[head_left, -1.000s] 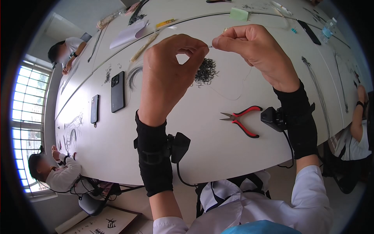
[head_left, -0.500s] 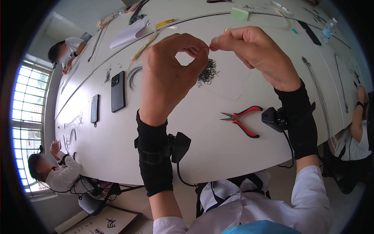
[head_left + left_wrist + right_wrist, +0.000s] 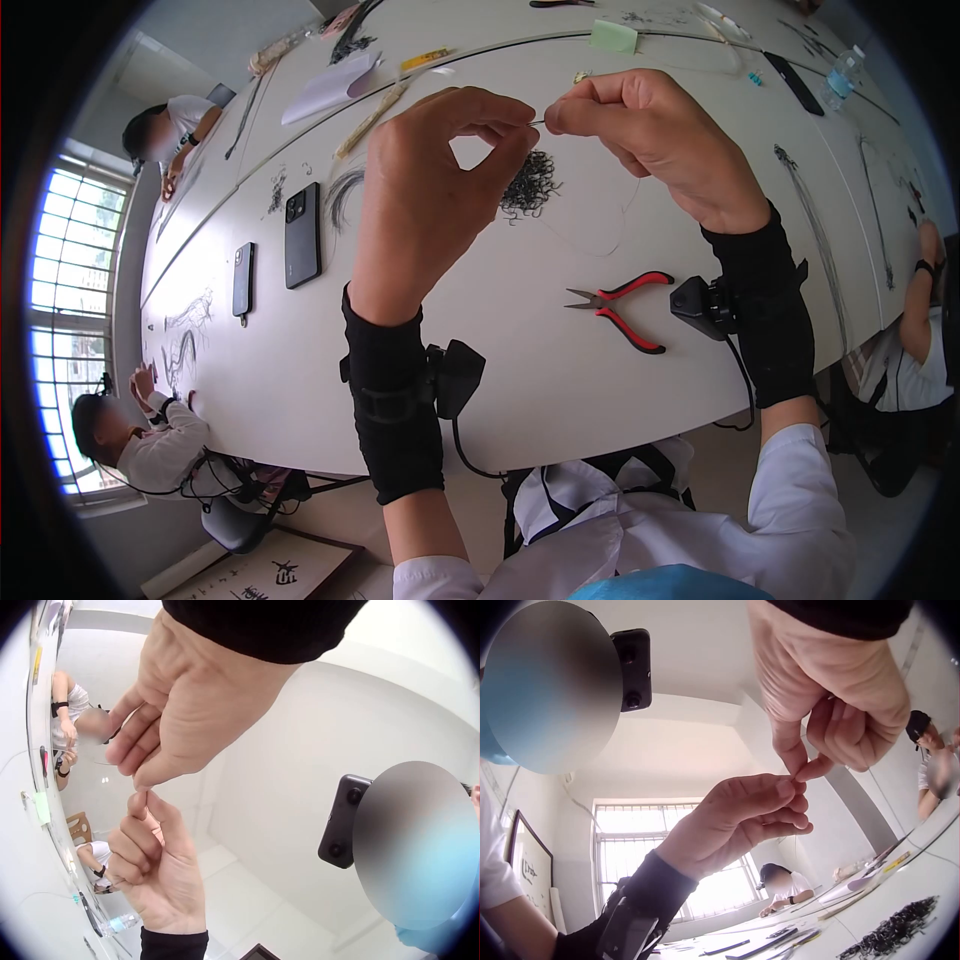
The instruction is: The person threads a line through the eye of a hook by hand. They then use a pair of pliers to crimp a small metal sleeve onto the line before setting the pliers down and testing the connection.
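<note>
Both hands are raised over the table with their fingertips nearly meeting. The left hand point(image 3: 425, 205) pinches one end of a short, thin dark strand point(image 3: 540, 122) between thumb and forefinger. At the strand's other end, the right hand point(image 3: 665, 145) pinches with thumb and forefinger, its other fingers curled in. A fine thread point(image 3: 621, 228) loops down below the right hand across the table. Beneath the hands lies a pile of small, curly black pieces point(image 3: 532, 187), partly hidden by the left hand. Red-and-black pliers point(image 3: 605, 300) rest with handles spread, nearer the body.
Two dark phones point(image 3: 303, 240) lie left of the hands. Beyond are a bundle of pale sticks point(image 3: 372, 120), white paper point(image 3: 330, 88), a yellow strip point(image 3: 425, 59) and a green note point(image 3: 613, 37). A water bottle point(image 3: 842, 78) stands far right. Other people sit around the table.
The fingertips drew together half a second ago and now stand slightly apart again, with the dark strand showing between them. The left forearm has shifted slightly left.
</note>
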Available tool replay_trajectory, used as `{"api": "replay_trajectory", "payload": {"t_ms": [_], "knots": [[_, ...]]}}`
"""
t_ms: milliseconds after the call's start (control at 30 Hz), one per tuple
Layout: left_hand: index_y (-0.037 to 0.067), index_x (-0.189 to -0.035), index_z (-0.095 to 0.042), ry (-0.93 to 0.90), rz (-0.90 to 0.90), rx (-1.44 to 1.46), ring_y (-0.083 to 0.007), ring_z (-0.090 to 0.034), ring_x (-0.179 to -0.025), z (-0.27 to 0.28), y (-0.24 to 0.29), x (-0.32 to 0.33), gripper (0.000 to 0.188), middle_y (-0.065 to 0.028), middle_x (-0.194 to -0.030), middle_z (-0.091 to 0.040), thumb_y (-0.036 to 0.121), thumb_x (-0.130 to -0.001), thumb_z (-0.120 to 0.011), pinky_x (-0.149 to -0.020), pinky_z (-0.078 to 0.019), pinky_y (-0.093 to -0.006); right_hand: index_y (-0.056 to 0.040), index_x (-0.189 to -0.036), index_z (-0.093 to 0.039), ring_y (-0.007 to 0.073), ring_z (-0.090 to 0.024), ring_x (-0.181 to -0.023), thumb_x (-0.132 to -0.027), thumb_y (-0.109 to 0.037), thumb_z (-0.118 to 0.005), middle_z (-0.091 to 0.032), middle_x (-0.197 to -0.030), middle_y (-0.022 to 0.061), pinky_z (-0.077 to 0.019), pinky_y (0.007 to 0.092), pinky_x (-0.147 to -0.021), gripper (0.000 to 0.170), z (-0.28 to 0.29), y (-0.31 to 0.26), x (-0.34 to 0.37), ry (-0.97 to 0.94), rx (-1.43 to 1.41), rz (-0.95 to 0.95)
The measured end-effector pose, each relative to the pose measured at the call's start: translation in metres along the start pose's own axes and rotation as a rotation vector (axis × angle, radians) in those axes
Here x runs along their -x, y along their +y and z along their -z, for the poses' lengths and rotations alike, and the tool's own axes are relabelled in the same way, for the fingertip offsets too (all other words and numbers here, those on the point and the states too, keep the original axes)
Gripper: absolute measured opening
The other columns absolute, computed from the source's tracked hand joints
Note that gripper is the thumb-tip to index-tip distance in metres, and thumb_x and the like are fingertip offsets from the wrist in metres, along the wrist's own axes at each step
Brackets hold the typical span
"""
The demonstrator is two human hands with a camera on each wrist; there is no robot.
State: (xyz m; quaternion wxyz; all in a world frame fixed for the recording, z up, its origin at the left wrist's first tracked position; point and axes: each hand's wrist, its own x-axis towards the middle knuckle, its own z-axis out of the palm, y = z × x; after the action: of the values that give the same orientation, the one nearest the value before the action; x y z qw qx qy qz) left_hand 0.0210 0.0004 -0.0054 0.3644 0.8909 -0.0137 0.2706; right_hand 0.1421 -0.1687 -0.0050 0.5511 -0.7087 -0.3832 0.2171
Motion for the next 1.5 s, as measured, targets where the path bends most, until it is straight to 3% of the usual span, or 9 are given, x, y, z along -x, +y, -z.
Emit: {"api": "replay_trajectory", "payload": {"t_ms": [300, 433, 533, 667, 933, 1133, 1233, 1500], "knots": [[-0.001, -0.098, -0.073, 0.012, -0.034, -0.001, -0.0176, -0.071, -0.090, -0.001, 0.001, 0.000, 0.013, -0.0099, -0.097, -0.074, 0.003, -0.086, -0.074, -0.092, -0.0534, -0.0317, -0.0015, -0.096, -0.075, 0.0051, -0.048, -0.057, -0.087, -0.029, -0.070, -0.063, -0.070, 0.0010, -0.0307, 0.0215, -0.050, 0.030, 0.000, 0.003, -0.002, -0.018, -0.038, 0.011], [-0.002, -0.095, -0.073, 0.018, -0.024, -0.025, -0.0172, -0.071, -0.087, 0.000, -0.003, 0.000, 0.010, -0.0101, -0.093, -0.074, 0.004, -0.087, -0.073, -0.091, -0.0536, -0.0310, -0.0020, -0.096, -0.076, 0.0059, -0.051, -0.061, -0.088, -0.029, -0.070, -0.064, -0.072, 0.0013, -0.0359, 0.0215, -0.056, 0.028, 0.001, 0.005, -0.004, -0.037, -0.019, 0.019], [-0.003, -0.085, -0.070, 0.098, -0.082, -0.008, -0.0194, -0.071, -0.075, -0.004, -0.006, 0.000, 0.006, -0.0108, -0.080, -0.072, 0.001, -0.082, -0.071, -0.070, -0.0543, -0.0287, -0.0024, -0.097, -0.076, 0.0071, -0.057, -0.067, -0.089, -0.029, -0.071, -0.067, -0.076, 0.0025, -0.0410, 0.0208, -0.063, 0.029, 0.006, 0.005, -0.005, -0.014, 0.024, 0.005], [-0.003, -0.085, -0.070, 0.088, -0.070, -0.023, -0.0191, -0.070, -0.074, -0.003, -0.005, 0.000, 0.005, -0.0105, -0.078, -0.071, 0.001, -0.083, -0.070, -0.069, -0.0543, -0.0287, -0.0017, -0.097, -0.076, 0.0074, -0.062, -0.071, -0.090, -0.031, -0.072, -0.070, -0.079, 0.0037, -0.0446, 0.0191, -0.067, 0.030, 0.006, 0.003, -0.004, 0.102, 0.055, 0.127], [-0.003, -0.085, -0.070, 0.090, -0.109, -0.048, -0.0188, -0.070, -0.074, -0.007, -0.009, 0.000, 0.004, -0.0105, -0.078, -0.071, 0.001, -0.084, -0.070, -0.060, -0.0531, -0.0283, -0.0029, -0.096, -0.077, 0.0064, -0.060, -0.067, -0.091, -0.030, -0.074, -0.069, -0.074, 0.0019, -0.0454, 0.0187, -0.064, 0.028, -0.002, 0.023, -0.013, 0.081, 0.101, 0.234], [-0.003, -0.086, -0.071, 0.076, -0.099, -0.045, -0.0192, -0.071, -0.074, -0.006, -0.009, 0.000, 0.005, -0.0112, -0.078, -0.071, 0.001, -0.083, -0.071, -0.061, -0.0533, -0.0282, -0.0032, -0.095, -0.077, 0.0065, -0.058, -0.063, -0.090, -0.032, -0.075, -0.067, -0.071, 0.0017, -0.0446, 0.0192, -0.062, 0.029, -0.001, 0.022, -0.012, 0.063, 0.147, 0.205], [-0.003, -0.093, -0.074, 0.013, -0.011, -0.062, -0.0162, -0.070, -0.081, -0.002, -0.003, 0.000, 0.010, -0.0098, -0.087, -0.074, 0.006, -0.087, -0.073, -0.087, -0.0548, -0.0302, -0.0028, -0.094, -0.077, 0.0069, -0.058, -0.063, -0.090, -0.031, -0.075, -0.067, -0.071, 0.0021, -0.0440, 0.0195, -0.062, 0.029, -0.003, 0.023, -0.012, 0.049, 0.133, 0.200], [-0.002, -0.097, -0.073, 0.000, -0.002, -0.017, -0.0174, -0.071, -0.085, -0.001, -0.002, 0.000, 0.012, -0.0095, -0.091, -0.074, 0.005, -0.087, -0.074, -0.090, -0.0545, -0.0309, -0.0025, -0.094, -0.076, 0.0064, -0.056, -0.064, -0.090, -0.030, -0.073, -0.066, -0.074, 0.0018, -0.0399, 0.0192, -0.060, 0.028, 0.001, 0.005, -0.006, -0.068, 0.003, 0.031]]}}
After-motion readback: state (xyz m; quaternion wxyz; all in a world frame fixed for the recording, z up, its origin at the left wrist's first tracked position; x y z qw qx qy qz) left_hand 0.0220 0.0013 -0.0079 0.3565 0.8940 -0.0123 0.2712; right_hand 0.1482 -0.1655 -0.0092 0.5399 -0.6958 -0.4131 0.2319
